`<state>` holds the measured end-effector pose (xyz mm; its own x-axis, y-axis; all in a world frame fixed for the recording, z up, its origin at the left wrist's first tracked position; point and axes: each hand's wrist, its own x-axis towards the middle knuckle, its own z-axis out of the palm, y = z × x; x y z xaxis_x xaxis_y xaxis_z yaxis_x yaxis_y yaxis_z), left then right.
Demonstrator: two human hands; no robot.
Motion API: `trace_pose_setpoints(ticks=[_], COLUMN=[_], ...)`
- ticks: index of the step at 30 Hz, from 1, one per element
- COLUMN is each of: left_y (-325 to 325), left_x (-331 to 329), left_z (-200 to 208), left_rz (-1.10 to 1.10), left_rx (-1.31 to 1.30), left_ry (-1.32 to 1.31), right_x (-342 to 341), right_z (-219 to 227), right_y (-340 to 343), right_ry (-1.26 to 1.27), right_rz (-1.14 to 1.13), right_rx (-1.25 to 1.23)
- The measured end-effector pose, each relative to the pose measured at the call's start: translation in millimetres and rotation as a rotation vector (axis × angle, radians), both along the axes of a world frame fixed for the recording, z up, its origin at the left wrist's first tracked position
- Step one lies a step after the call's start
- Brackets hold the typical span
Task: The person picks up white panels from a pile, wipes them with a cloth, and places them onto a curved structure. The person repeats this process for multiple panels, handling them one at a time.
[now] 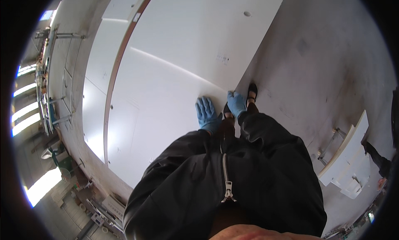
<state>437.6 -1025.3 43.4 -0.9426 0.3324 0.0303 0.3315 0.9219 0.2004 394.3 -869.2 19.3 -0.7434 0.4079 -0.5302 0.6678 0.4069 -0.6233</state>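
A large white panel (pixel 162 103) lies in front of me, with round holes and a small printed mark on it. Across it a bright straight line runs toward its right edge. My left hand (pixel 206 114), in a blue glove, rests flat on the panel near that edge, fingers stretched out. Also gloved in blue, my right hand (pixel 236 103) is closed at the panel's right edge, where the bright line ends. What its curled fingers hold, if anything, is hidden.
A second white panel (pixel 94 98) lies to the left, beyond a brown strip (pixel 118 59). Metal frames (pixel 66 80) stand farther left. On the right, a curved white piece (pixel 347 150) stands by a small support. My dark shoes (pixel 252 89) are on the grey floor (pixel 316 73).
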Motion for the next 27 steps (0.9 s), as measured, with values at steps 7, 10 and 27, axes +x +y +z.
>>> trace_pose_setpoints(ticks=[7,10,27], left_y=[4.2,5.4,6.7], left_x=[-1.5,-1.3,10.1], left_z=[8.9,13.0,7.4], left_rz=[-0.003,-0.001,-0.164], left_rx=[-0.001,-0.012,-0.281], left_ry=[0.033,0.020,-0.192], right_x=[-1.5,0.0,111.4], right_z=[0.2,0.1,0.7], right_y=[0.0,-0.3,52.5], right_ry=[0.016,0.031,-0.277], right_rz=[0.012,0.005,0.003], right_rx=[0.028,0.008,-0.227])
